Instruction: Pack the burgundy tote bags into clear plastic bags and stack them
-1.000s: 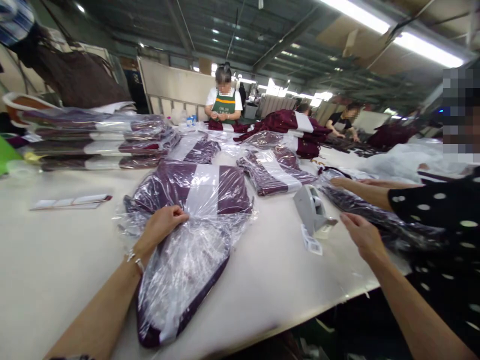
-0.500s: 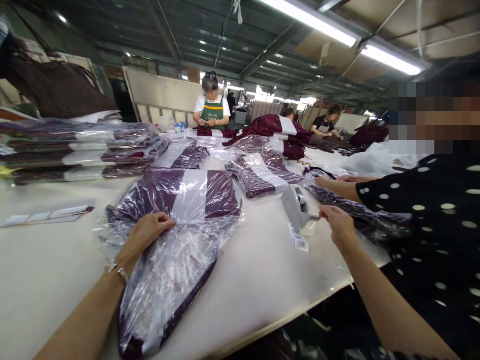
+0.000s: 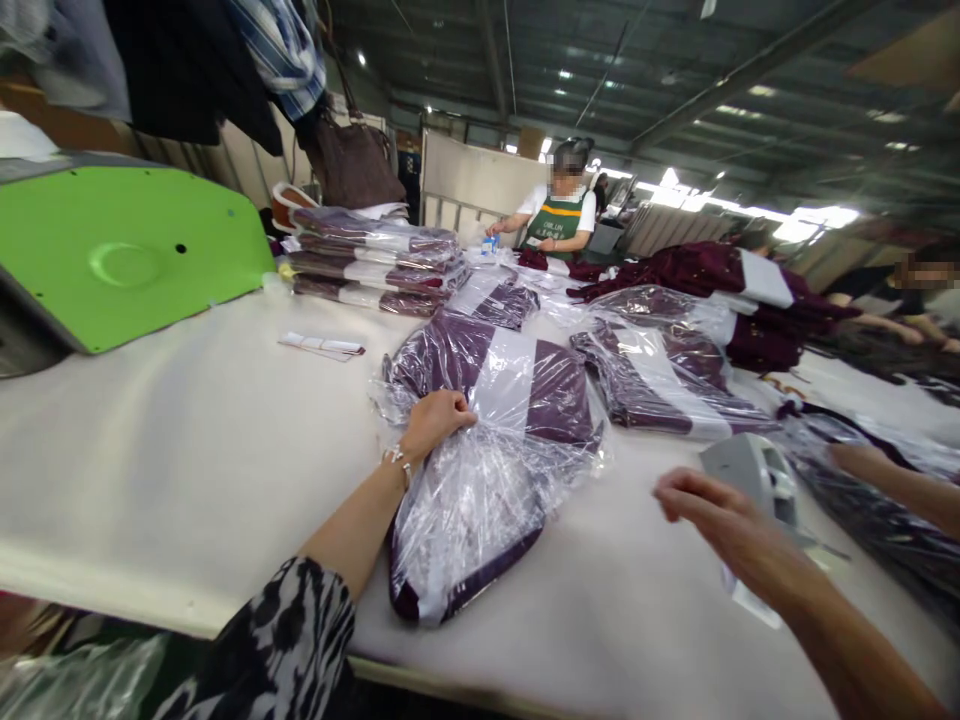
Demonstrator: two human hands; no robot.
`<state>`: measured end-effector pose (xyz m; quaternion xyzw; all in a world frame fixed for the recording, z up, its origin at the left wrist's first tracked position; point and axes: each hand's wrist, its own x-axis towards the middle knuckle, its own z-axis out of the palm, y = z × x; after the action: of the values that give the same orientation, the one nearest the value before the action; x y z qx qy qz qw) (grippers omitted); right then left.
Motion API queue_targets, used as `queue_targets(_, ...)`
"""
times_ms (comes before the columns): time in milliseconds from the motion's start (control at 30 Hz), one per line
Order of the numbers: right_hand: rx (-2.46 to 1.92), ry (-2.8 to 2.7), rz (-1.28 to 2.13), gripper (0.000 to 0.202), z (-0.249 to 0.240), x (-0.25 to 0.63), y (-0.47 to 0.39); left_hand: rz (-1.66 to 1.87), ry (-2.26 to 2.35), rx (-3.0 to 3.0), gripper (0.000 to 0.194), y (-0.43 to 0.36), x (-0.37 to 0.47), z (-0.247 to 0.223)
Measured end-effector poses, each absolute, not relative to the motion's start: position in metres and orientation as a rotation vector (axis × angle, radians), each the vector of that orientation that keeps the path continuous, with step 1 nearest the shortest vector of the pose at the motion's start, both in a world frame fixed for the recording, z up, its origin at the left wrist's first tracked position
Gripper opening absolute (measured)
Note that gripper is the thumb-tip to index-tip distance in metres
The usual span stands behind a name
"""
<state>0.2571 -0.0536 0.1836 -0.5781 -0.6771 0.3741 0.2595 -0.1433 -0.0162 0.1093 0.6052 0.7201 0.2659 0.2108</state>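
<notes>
A folded maroon garment with a white paper band lies inside a clear plastic bag before me. At the bag's middle, just under the band, my left hand pinches the plastic with closed fingers. My right hand is in the air to the right of the bag, slightly smeared, its fingers drawn together. Whether something thin is between them is too small to make out. Partly behind that hand stands a grey tape dispenser.
Bagged garments are stacked at the back left, near a green machine cover. Another bagged garment lies right of centre. A person in a green apron stands opposite. A co-worker's arm reaches in from the right.
The view has swung left, bringing the green cover in. My right hand has come away from the dispenser's front toward the bag. My left hand keeps its pinch on the plastic.
</notes>
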Motion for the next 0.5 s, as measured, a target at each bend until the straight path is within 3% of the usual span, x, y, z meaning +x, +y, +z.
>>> queue_targets(67, -1.339, -2.218, 1.267, 0.029, 0.209, 0.169, -0.035, 0.730, 2.021, 1.681, 0.017, -0.016, -0.143, 0.110)
queue_targets(167, -1.114, -2.624, 1.371, 0.022, 0.212, 0.063, 0.004, 0.714, 2.054, 1.675, 0.015, -0.016, -0.142, 0.109)
queue_targets(267, -1.264, -3.004, 0.899, 0.016, 0.189, 0.003, 0.047, 0.703, 2.067, 1.663, 0.013, -0.015, -0.142, 0.108)
queue_targets(333, -1.376, -3.124, 0.600, 0.025, 0.173, -0.016, 0.072, 0.699, 2.065, 1.658, 0.012, -0.015, -0.142, 0.106)
queue_targets(500, -1.489, -3.082, 0.236, 0.043, 0.160, -0.015, 0.105, 0.699, 2.055, 1.673, 0.013, -0.014, -0.141, 0.103)
